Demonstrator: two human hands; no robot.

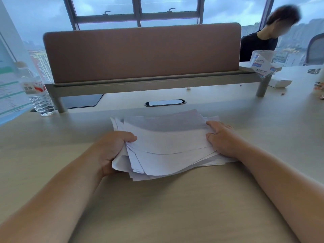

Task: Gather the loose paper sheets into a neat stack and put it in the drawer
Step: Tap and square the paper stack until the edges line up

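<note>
An uneven pile of white paper sheets [166,144] lies on the beige desk [166,207] in front of me, its edges fanned out and its near left corners bent. My left hand [112,149] grips the pile's left edge, thumb on top and fingers curled under the sheets. My right hand [222,137] holds the right edge, with the thumb and forefinger lying on the top sheet and the other fingers hidden. No drawer is in view.
A brown divider panel [142,53] on a grey rail stands behind the pile, with a cable slot [165,102] just before it. A plastic water bottle [37,92] stands at the left. Boxes and small items [263,65] sit at the right, near a seated person [259,42].
</note>
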